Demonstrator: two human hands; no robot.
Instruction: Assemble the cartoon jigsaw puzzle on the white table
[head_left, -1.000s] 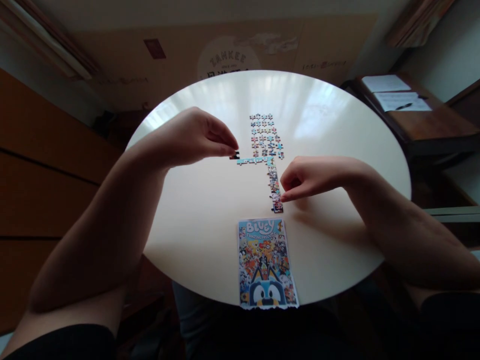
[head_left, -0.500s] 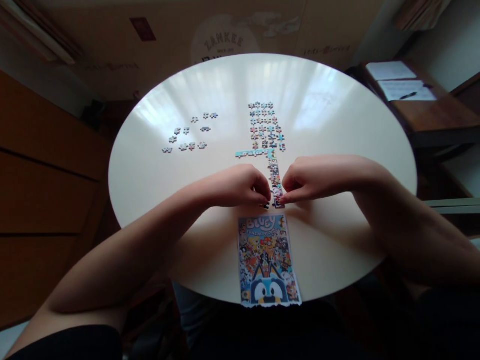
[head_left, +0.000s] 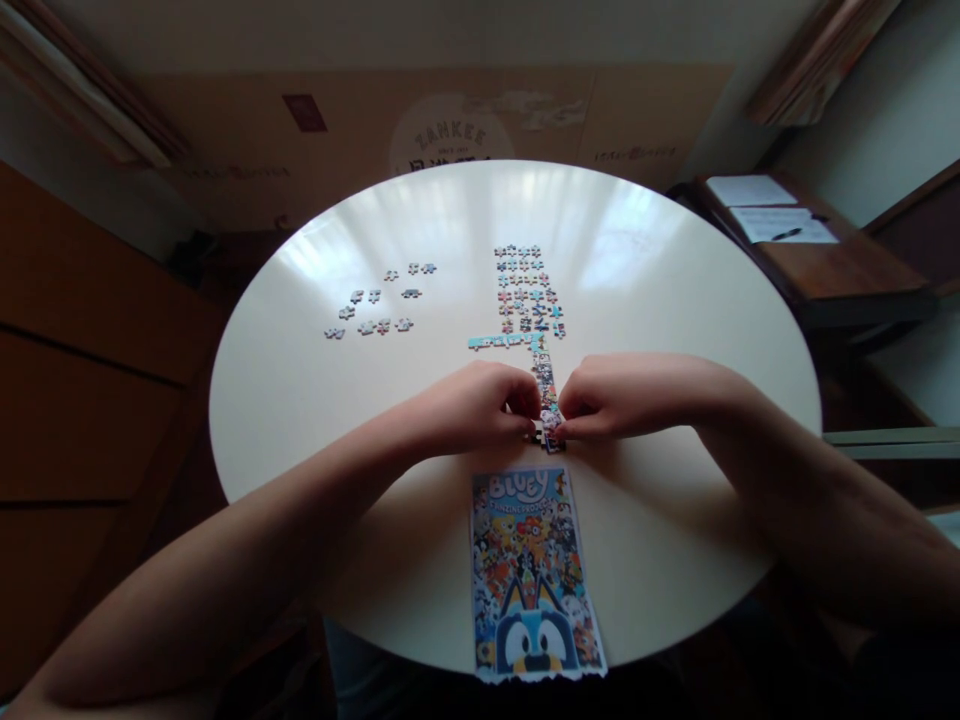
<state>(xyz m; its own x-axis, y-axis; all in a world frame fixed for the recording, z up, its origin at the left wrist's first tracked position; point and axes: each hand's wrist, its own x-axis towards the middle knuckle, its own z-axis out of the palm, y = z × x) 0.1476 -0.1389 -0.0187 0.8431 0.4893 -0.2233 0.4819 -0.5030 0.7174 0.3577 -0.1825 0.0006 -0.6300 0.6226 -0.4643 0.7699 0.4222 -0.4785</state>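
My left hand (head_left: 501,405) is closed in a pinch on a small puzzle piece (head_left: 537,434), which sits against the lower left end of the joined puzzle strip (head_left: 546,375). On the strip's other side my right hand (head_left: 592,400) has its fingers pressed together on the strip's bottom end. The strip runs away from me and meets a light-blue row of joined pieces (head_left: 499,342) at its far end. Just below my hands lies the printed Bluey picture sheet (head_left: 529,570), its lower edge torn and over the table's rim.
Several loose pieces (head_left: 525,282) stand in rows beyond the strip. More scattered loose pieces (head_left: 373,297) lie on the left of the round white table (head_left: 675,290). At the right, a wooden side table (head_left: 817,268) carries papers and a pen (head_left: 786,233).
The camera view has tilted up, so everything sits lower. My left hand has brought its puzzle piece right up to the strip's end; my right hand stays on the strip.
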